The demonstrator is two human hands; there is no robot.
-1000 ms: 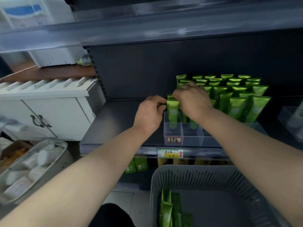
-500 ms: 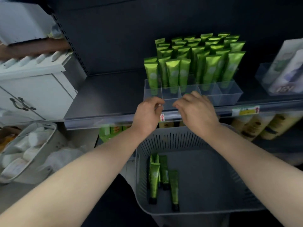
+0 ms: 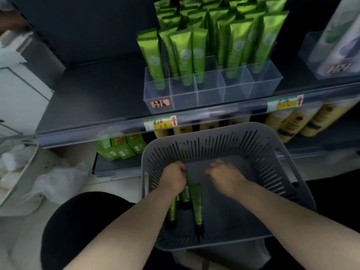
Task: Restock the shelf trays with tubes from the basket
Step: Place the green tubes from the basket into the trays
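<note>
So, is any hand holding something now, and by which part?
The left hand seems to grip a green tube in the basket at its upper end, though blur hides the fingers. The right hand holds nothing.

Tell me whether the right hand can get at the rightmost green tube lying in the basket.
Probably yes. The right hand is inside the basket, holding nothing, and the rightmost tube lies uncovered beside it; the left hand sits over the other tubes.

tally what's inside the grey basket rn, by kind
In the grey slotted plastic basket:
Bare hands: 2 (left hand, right hand)
Green plastic tubes with dark caps: 3 visible; the left hand may hide more
Total: 5
</note>
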